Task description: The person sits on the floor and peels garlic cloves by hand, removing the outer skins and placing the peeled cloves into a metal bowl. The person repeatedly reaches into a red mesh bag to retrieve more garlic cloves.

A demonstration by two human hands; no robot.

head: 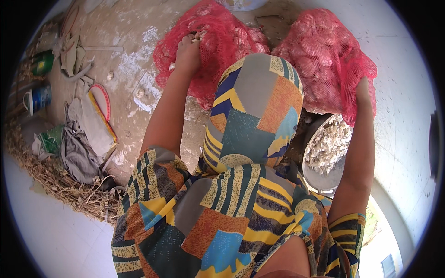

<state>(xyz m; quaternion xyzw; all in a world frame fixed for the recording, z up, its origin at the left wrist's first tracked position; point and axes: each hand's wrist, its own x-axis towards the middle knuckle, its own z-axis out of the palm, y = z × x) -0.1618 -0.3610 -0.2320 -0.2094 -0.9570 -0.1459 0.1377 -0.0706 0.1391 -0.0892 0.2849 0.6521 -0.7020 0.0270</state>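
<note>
My left hand (189, 50) is curled at the folds of a red mesh bag (208, 74), with what look like garlic bulbs (199, 34) at its fingers. More pale bulbs show through the netting on that bag's right side. A second red mesh bag (318, 52), packed with garlic bulbs, stands to the right. My right hand (363, 88) reaches into loose netting at this bag's right edge, and the mesh hides its fingers. Between the arms, a knee (257, 104) in patterned cloth covers part of both bags.
Below the right bag is a metal pan (321, 179) holding pale, dry pieces (328, 146). Single bulbs (140, 92) lie on the stained floor (128, 45). Grey cloth (80, 153), a blue-and-white container (38, 99) and dry stalks (59, 186) line the left side. A white wall (399, 87) bounds the right.
</note>
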